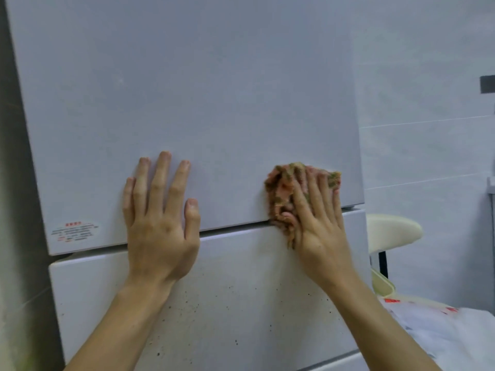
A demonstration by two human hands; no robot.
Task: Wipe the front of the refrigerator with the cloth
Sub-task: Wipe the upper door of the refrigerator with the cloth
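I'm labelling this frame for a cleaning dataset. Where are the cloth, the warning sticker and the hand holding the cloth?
cloth [280, 194]: head view, bunched part left of the fingers.
warning sticker [75, 231]: head view, middle of the red print.
right hand [318, 223]: head view, back of the hand.

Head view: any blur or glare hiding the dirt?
Head view: right hand and cloth slightly motion-blurred; left hand sharper; lighting soft, no glare; dark specks on the lower door clearly visible; straight edges bow from the wide-angle lens.
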